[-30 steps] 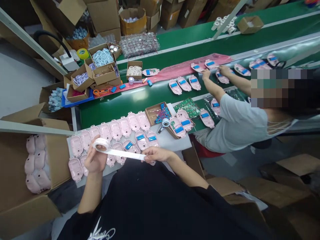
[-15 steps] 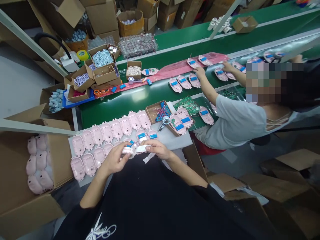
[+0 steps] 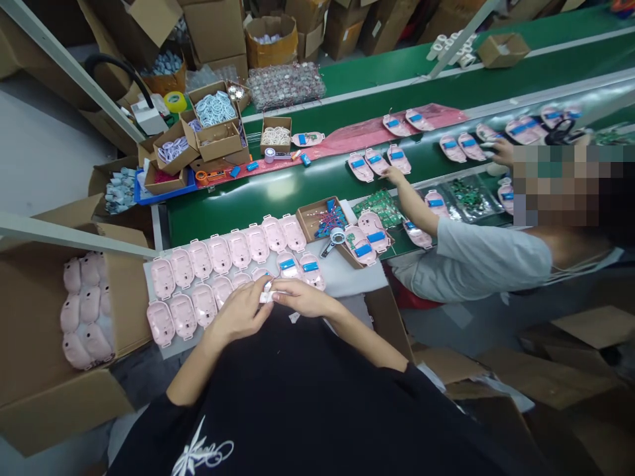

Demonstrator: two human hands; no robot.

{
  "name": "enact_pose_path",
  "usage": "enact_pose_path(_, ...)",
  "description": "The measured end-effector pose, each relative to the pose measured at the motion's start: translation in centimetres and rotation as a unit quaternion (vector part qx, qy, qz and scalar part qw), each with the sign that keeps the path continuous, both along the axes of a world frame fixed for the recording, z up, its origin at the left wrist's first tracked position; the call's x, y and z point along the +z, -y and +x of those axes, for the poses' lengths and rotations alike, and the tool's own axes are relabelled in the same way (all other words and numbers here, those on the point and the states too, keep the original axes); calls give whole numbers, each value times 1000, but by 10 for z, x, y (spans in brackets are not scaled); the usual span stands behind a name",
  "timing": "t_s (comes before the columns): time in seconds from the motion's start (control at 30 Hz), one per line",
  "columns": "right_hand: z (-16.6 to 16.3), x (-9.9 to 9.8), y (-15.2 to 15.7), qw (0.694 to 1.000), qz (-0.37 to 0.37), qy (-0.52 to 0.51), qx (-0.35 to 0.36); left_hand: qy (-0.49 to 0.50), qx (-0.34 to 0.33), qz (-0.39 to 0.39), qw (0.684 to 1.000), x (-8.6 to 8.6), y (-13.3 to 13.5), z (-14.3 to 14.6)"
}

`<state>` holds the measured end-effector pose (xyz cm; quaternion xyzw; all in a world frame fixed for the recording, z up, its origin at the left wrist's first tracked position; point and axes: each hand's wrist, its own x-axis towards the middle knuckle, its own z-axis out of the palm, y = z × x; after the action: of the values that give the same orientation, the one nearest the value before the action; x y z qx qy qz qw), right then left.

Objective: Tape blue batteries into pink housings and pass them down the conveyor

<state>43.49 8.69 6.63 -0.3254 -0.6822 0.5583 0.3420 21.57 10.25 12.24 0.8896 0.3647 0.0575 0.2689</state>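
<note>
My left hand (image 3: 242,311) is closed, its fingertips meeting my right hand in front of my chest. Between them shows white tape (image 3: 266,297), pinched by both hands; my left fingers hide most of it, so the roll's full shape cannot be made out. My right hand (image 3: 305,299) has its thumb and fingers bent onto the tape. Just beyond the hands lies a pink plastic shell (image 3: 260,274), partly covered by them. Beside it, pink shells with blue batteries (image 3: 288,264) rest on the white sheet.
Rows of pink shells (image 3: 200,259) line the bench at left. A carton of wired blue parts (image 3: 322,220) and a small white round device (image 3: 338,236) are beyond my right hand. A co-worker's hand (image 3: 395,176) touches shells on the green conveyor (image 3: 238,203).
My hands have come together, and the tape stretched between them is now mostly covered. The co-worker's hands have shifted among the shells. The whole view has moved slightly.
</note>
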Motion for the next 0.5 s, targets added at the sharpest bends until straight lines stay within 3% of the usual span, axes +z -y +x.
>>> enact_pose_path(0.2,5,-11,7,997,-53,-47,-9,33,41,-28,998,-7,2,-8)
enact_pose_path(0.5,-4,-7,8,992,29,84,-95,65,21,-53,996,-13,1,3)
